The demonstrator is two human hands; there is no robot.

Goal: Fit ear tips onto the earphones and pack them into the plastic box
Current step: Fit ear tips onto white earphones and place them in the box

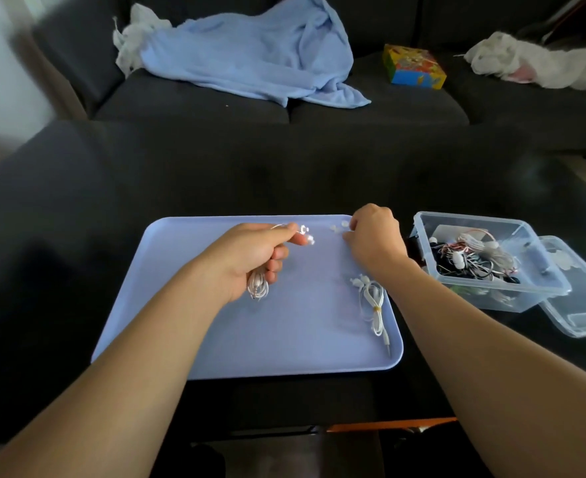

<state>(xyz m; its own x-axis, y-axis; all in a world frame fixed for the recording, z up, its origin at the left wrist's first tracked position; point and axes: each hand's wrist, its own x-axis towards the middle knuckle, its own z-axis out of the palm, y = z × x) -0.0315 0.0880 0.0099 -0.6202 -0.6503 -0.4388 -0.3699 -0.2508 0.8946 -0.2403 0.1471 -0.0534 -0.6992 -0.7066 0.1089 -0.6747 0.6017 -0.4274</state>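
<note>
While the left hand [250, 253] grips a coiled white earphone [258, 286], earbuds past its fingertips, the right hand [374, 236] pinches at ear tips [336, 228] on the tray [215, 339]; the plastic box [484, 257] sits right of those fingers.

No readable text anywhere — the colourful box [414, 66] shows print; too blurred.

Dim soft daylight, brightest at upper left, blurred smeared corners, wide-angle bowing at edges

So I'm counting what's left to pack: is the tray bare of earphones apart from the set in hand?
No, a second bundled earphone set lies on the tray near its right edge.
</note>
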